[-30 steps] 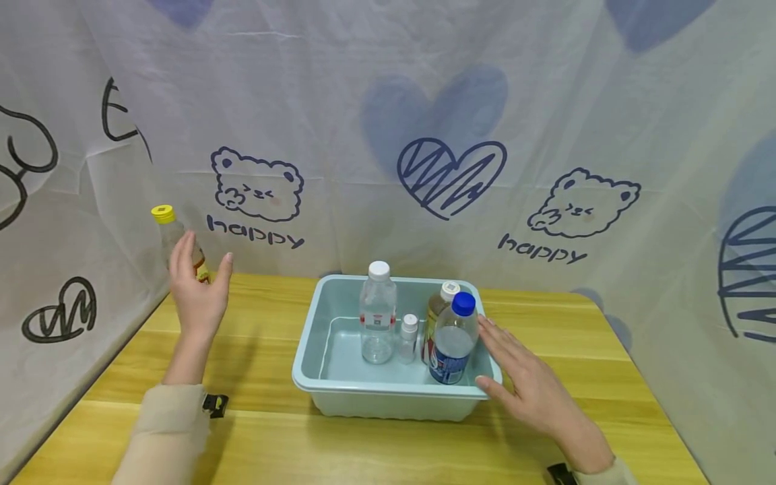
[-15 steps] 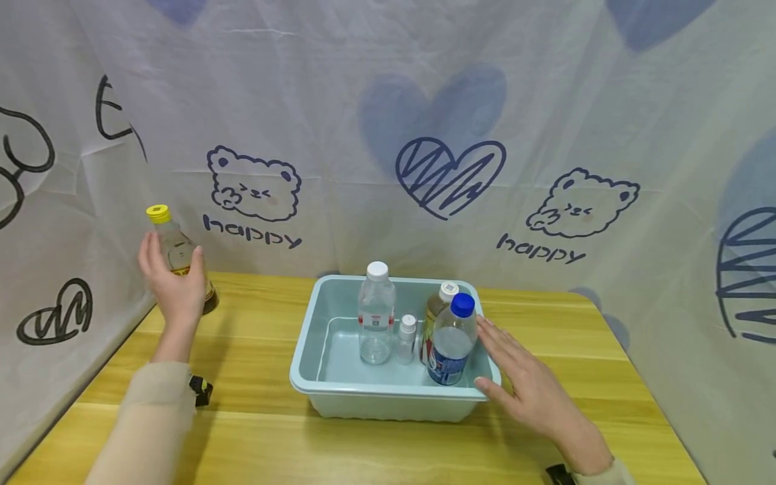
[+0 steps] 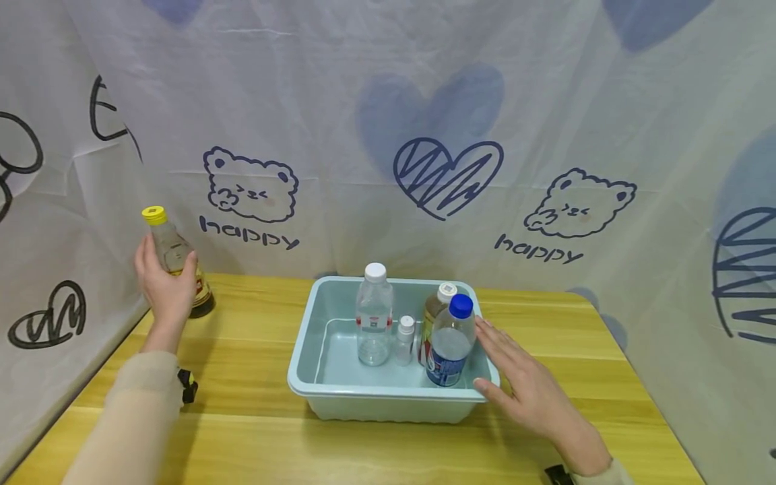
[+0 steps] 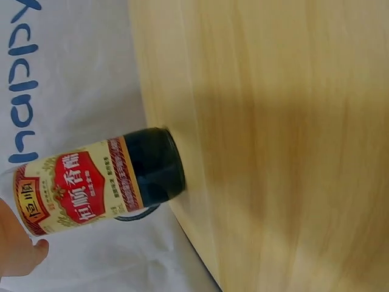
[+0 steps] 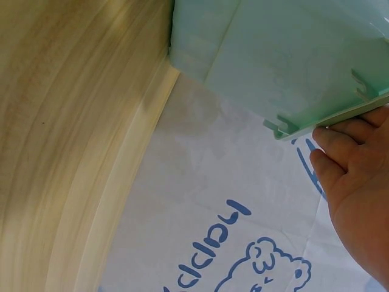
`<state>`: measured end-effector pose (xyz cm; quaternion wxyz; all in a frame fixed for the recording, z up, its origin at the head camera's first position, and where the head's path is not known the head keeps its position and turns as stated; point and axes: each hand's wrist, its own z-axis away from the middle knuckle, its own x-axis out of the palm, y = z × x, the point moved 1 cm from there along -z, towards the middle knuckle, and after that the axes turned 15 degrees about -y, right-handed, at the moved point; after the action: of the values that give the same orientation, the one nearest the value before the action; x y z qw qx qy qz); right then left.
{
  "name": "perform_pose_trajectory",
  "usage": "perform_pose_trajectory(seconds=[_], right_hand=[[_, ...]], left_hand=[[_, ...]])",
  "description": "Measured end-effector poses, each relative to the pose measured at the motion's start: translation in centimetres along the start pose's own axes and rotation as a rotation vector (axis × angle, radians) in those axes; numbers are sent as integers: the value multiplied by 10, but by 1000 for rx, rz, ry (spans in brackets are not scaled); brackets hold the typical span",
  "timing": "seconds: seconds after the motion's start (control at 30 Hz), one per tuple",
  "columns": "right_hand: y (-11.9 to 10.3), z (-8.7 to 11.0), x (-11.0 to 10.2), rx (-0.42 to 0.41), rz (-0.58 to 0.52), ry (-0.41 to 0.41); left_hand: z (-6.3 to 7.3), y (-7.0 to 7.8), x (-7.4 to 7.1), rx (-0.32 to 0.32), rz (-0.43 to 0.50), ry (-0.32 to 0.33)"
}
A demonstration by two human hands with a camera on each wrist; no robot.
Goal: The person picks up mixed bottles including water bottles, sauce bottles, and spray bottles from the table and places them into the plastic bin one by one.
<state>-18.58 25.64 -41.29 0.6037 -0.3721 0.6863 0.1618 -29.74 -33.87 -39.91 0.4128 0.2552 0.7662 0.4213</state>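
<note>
A glass vinegar bottle with a yellow cap and a red-and-cream label stands at the table's back left, dark liquid in its base. My left hand grips its middle, thumb on the right side and fingers on the left. In the left wrist view the bottle shows its label, with a fingertip at the upper part. My right hand rests with fairly straight fingers on the right rim of a light blue plastic bin. From the right wrist, the fingers touch the outside of that rim.
Inside the bin stand a clear white-capped bottle, a small clear bottle, a brownish white-capped bottle and a blue-capped bottle. A printed white cloth hangs behind the wooden table.
My left hand has moved left onto the vinegar bottle, its fingers and thumb now around it. The bottle stays about where it was. My right hand keeps its place on the bin rim.
</note>
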Motion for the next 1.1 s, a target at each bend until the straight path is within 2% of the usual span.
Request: perform_pose_trajectory(seconds=[0.13, 0.37, 0.6, 0.9, 1.1], right_hand=[[0, 0, 0, 0, 7, 2], [-1, 0, 0, -2, 7, 4], [-2, 0, 1, 4, 5, -5], [-2, -1, 0, 7, -3, -11], [-1, 0, 0, -4, 10, -1]], left_hand=[[-3, -4, -2, -2, -58, -32], [-5, -15, -3, 51, -121, -50], [-5, -23, -2, 73, -115, -24], [-5, -21, 0, 75, -93, -5], [-4, -19, 2, 101, -65, 11]])
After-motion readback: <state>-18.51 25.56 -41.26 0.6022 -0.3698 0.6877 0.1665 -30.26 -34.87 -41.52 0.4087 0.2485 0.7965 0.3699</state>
